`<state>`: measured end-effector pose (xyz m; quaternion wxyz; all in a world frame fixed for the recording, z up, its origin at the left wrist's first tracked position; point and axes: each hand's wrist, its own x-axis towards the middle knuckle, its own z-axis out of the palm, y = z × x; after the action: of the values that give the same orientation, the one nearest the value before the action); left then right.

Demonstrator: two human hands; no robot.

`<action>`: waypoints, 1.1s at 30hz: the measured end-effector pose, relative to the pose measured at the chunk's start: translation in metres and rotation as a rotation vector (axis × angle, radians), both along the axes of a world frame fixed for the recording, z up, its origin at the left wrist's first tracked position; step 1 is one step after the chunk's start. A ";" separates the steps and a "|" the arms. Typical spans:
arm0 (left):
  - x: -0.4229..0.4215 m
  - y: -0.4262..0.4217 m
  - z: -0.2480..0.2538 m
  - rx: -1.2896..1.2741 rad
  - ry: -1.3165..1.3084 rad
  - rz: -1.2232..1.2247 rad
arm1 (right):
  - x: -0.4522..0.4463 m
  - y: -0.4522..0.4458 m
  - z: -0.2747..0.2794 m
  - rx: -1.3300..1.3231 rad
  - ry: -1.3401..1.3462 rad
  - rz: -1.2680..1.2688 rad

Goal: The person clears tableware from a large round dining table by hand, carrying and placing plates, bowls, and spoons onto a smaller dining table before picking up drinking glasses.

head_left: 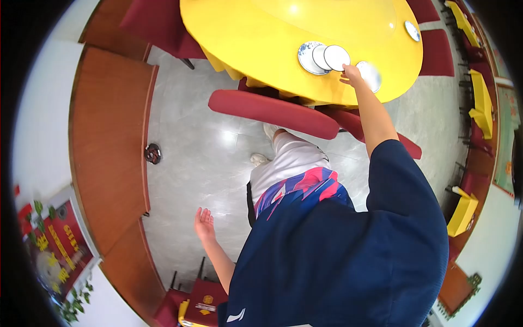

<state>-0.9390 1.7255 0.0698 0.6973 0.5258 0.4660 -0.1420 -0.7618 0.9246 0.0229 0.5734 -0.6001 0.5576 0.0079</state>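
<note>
On the yellow-covered table, a blue-patterned plate point(306, 61) lies under a white dish point(319, 56). Another white dish point(338, 58) with a dark rim overlaps these two. My right hand point(350, 75) pinches that dish at its lower right rim; the undersides of the fingers are partly hidden. Just right of the hand is a blurred white plate point(370, 77). My left hand point(204, 222) hangs low over the grey floor, away from the table, with its fingers apart and nothing in it.
Red chairs point(272, 113) stand between my body and the yellow table point(245, 41). Another plate point(412, 31) sits near the table's far right edge. Brown wooden cabinets point(109, 125) line the left side, with a dark round object point(153, 153) beside them. More red chairs point(437, 53) stand at right.
</note>
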 end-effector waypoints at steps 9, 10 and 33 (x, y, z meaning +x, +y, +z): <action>0.098 -0.002 -0.001 -0.065 0.094 0.006 | 0.029 -0.010 -0.018 -0.190 0.201 0.194; 0.112 -0.011 0.000 -0.106 0.119 0.009 | 0.030 -0.011 -0.023 -0.274 0.257 0.321; 0.385 -0.145 0.062 -0.079 -0.033 -0.564 | 0.074 0.063 -0.007 -0.508 -0.066 0.306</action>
<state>-0.5538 1.5806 0.1317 0.6576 0.6094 0.2840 -0.3400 -0.6882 0.9879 0.0155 0.4149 -0.8015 0.4256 -0.0651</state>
